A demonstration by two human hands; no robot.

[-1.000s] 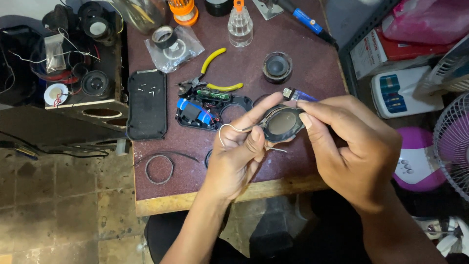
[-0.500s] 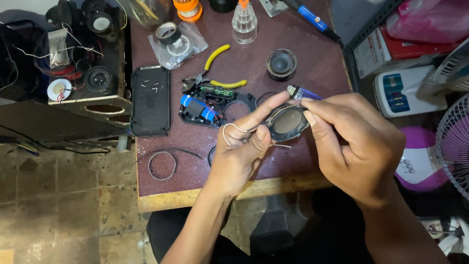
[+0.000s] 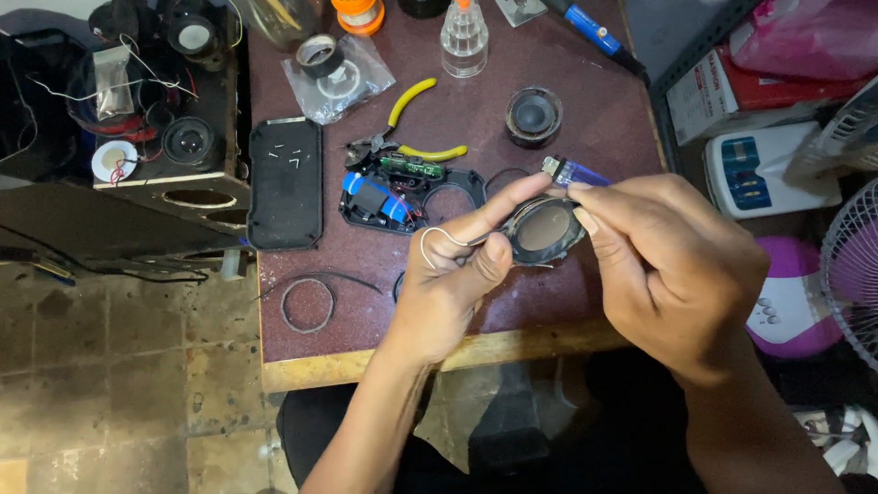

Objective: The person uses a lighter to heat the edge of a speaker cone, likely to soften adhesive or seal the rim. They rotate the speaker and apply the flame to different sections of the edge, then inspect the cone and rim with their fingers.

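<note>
Both hands pinch one small round speaker (image 3: 545,229) and hold it up just above the bench (image 3: 366,361), near its front edge. The left hand (image 3: 453,274) grips its left rim between thumb and forefinger, with a loop of thin wire (image 3: 437,236) curling over the knuckle; the right hand (image 3: 672,261) closes fingertips on the right rim. The step looks like fitting or freeing that wire at the speaker (the joint itself is hidden). Next calls for a steady grip and fine fingertip work. The opened casing (image 3: 402,197) and pliers (image 3: 407,123) lie just behind.
</note>
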